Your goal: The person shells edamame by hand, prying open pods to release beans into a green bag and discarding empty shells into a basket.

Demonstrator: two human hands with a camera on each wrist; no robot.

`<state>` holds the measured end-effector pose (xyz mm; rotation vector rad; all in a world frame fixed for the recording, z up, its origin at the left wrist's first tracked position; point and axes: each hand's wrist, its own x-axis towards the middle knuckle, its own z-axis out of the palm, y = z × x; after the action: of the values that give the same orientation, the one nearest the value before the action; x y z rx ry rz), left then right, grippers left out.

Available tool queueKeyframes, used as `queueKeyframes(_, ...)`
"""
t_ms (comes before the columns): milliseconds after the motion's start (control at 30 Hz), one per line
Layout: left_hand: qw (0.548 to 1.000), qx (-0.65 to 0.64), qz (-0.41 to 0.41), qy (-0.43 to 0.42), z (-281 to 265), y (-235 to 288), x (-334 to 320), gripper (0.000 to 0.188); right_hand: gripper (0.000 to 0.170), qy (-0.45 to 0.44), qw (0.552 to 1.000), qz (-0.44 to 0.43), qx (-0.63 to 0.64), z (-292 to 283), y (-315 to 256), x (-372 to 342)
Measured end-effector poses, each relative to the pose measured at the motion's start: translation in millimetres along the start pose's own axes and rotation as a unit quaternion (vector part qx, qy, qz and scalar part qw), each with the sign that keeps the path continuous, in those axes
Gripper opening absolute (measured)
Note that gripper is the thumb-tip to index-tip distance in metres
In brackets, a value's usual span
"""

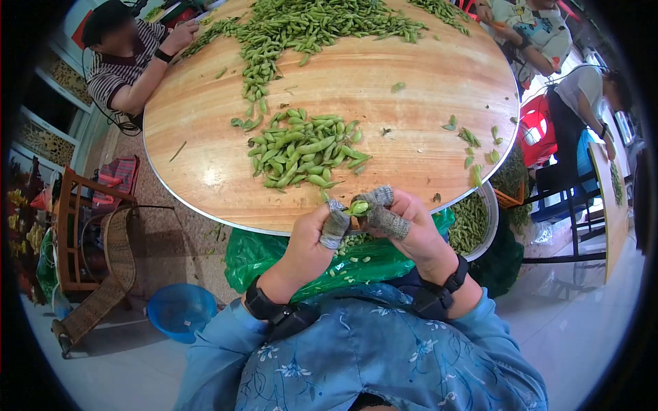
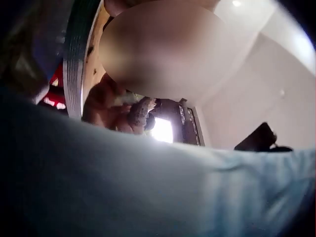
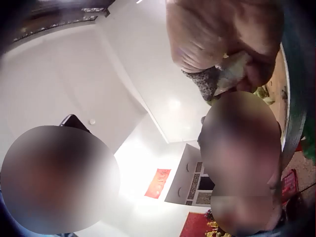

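In the head view both hands meet just over the near table edge, their fingertips at a green soybean pod (image 1: 358, 207). My left hand (image 1: 310, 236) pinches it from the left, the thumb wrapped in grey cloth. My right hand (image 1: 415, 229) pinches it from the right, with grey cloth wraps on its thumb and a finger. A pile of soybean pods (image 1: 301, 149) lies on the table in front of the hands. Shelled beans (image 1: 353, 257) sit below on a green plastic bag (image 1: 257, 257) over the lap. Blurring and a sleeve hide most of the left wrist view.
A larger heap of pods (image 1: 308, 27) covers the far part of the round wooden table (image 1: 411, 109). Scattered pods (image 1: 470, 137) lie to the right. A white basket of pods (image 1: 473, 222) stands at lower right, a blue basin (image 1: 181, 312) on the floor at left. Other people sit around.
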<state>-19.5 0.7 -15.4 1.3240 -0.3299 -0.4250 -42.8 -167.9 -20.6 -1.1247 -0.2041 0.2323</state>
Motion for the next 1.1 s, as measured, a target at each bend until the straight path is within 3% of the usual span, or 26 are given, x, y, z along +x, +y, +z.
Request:
queueKeyframes(33,0.953,0.245,0.178,0.005,-0.4,0.0,1.9,0.014,0.024,0.0,1.0,0.0,0.0,2.6,-2.1,-0.7)
queueKeyframes(67,0.953,0.245,0.178,0.005,-3.2,0.0,3.6,0.014,0.023,0.015,0.999,0.027,0.025,6.2,-3.4,-2.0)
queueKeyframes(133,0.883,0.399,0.248,-0.017,-10.6,0.2,5.9,0.015,0.022,0.03,0.997,0.055,0.049,10.8,-7.0,-3.2)
queueKeyframes(167,0.883,0.399,0.248,-0.018,-10.6,0.2,5.4,0.015,0.02,0.029,0.996,0.071,0.054,12.3,-8.9,-3.5)
queueKeyframes(233,0.826,0.499,0.261,-0.015,-10.6,0.3,4.2,0.016,0.018,0.027,0.994,0.086,0.058,13.7,-8.8,-3.3)
queueKeyframes(367,0.823,0.496,0.277,-0.016,-9.4,0.0,2.4,0.013,0.013,0.024,0.99,0.088,0.105,12.5,-2.2,-2.2)
queueKeyframes(433,0.93,0.313,0.189,-0.015,-5.2,-1.0,0.8,0.01,0.012,0.018,0.992,0.072,0.103,13.1,-1.1,-0.5)
queueKeyframes(467,0.93,0.313,0.19,-0.015,-4.0,-1.0,0.1,0.01,0.012,0.023,0.996,0.042,0.081,14.6,-1.0,0.7)
queueKeyframes(533,0.988,0.145,0.058,-0.013,-2.6,-1.0,-2.5,0.011,0.012,0.027,0.998,0.012,0.061,16.8,-1.0,2.3)
queueKeyframes(567,0.988,0.145,0.058,-0.013,-2.8,-1.4,-3.9,0.011,0.013,0.034,0.999,0.003,0.025,17.6,-1.5,2.7)
queueKeyframes(633,0.993,-0.062,-0.099,-0.019,-4.1,-1.9,-5.6,0.016,0.015,0.04,0.999,-0.006,-0.011,19.1,-2.1,3.6)
queueKeyframes(667,0.993,-0.063,-0.099,-0.019,-5.1,-2.0,-5.3,0.016,0.015,0.04,0.998,-0.03,-0.049,19.8,-2.0,3.9)
queueKeyframes(733,0.964,-0.216,-0.148,-0.048,-7.0,-2.0,-3.6,0.019,0.015,0.041,0.994,-0.054,-0.088,22.0,-4.1,3.8)
queueKeyframes(800,0.964,-0.208,-0.163,-0.036,-6.6,0.1,-3.6,0.022,0.019,0.037,0.961,-0.108,-0.252,25.3,-9.2,3.7)
queueKeyframes(833,0.963,-0.199,-0.177,-0.025,-6.5,1.9,-3.4,0.024,0.019,0.036,0.961,-0.108,-0.252,24.5,-9.7,4.8)
queueKeyframes(900,0.953,-0.211,-0.217,-0.015,-9.9,6.7,0.1,0.025,0.026,0.008,0.829,-0.234,-0.508,21.4,-11.4,6.8)
queueKeyframes(933,0.941,-0.222,-0.256,-0.005,-11.0,8.1,1.4,0.026,0.026,0.007,0.829,-0.234,-0.508,20.5,-11.3,7.0)
queueKeyframes(1000,0.946,-0.193,-0.262,0.011,-11.2,8.4,1.7,0.026,0.032,-0.028,0.756,-0.301,-0.58,18.6,-9.5,8.0)
queueKeyframes(1033,0.949,-0.164,-0.268,0.027,-11.5,8.6,1.5,0.026,0.032,-0.029,0.756,-0.302,-0.58,19.3,-7.2,8.2)
queueKeyframes(1100,0.946,-0.182,-0.268,0.009,-14.8,11.3,1.4,0.024,0.03,0.037,0.823,-0.247,-0.51,21.9,-2.8,8.6)
